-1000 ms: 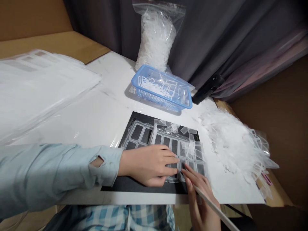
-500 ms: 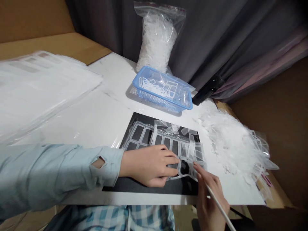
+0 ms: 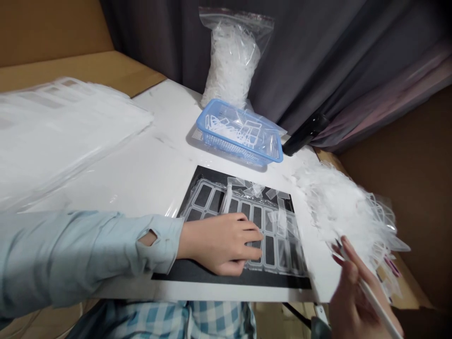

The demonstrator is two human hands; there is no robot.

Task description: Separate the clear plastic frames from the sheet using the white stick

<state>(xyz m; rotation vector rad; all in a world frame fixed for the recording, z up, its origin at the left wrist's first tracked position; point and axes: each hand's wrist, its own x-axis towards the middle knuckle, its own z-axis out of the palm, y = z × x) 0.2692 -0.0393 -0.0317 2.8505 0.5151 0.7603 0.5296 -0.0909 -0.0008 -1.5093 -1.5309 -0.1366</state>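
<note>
The left hand (image 3: 221,246) lies flat, fingers a little spread, pressing the clear plastic sheet (image 3: 278,263) with cut-out frames on the black mat (image 3: 229,280). The right hand (image 3: 353,301) is off the sheet, right of the mat, its grip pinching a thin white stick (image 3: 374,296) near the pile of plastic scraps (image 3: 339,212). Behind the mat stands a blue mesh basket (image 3: 240,153)

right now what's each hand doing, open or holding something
Left hand: open, resting flat on the clear plastic film, gripping nothing.
Right hand: closed, holding a slim white stick.
</note>
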